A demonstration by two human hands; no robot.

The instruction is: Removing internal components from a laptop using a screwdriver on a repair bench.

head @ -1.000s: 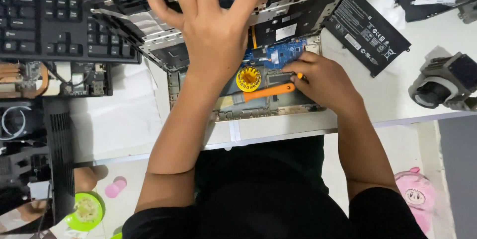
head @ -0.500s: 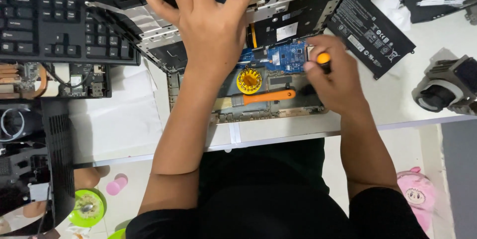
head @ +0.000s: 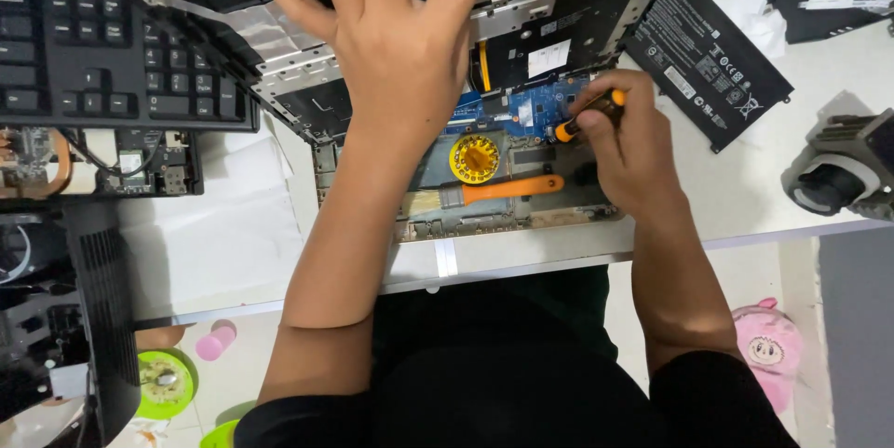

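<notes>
Black flat battery (head: 710, 57) right of laptop — white print label; small white sticker (head: 549, 58) inside chassis.

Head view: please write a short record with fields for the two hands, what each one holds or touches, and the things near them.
left hand: spread flat on the raised laptop panel
right hand: grips an orange-handled screwdriver, tip on the blue board
inside laptop: yellow round part, orange-handled brush
right of laptop: black battery
left of laptop: black keyboard

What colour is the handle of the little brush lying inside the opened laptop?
Orange. The brush lies below the yellow fan, clearest in the head view.
</notes>
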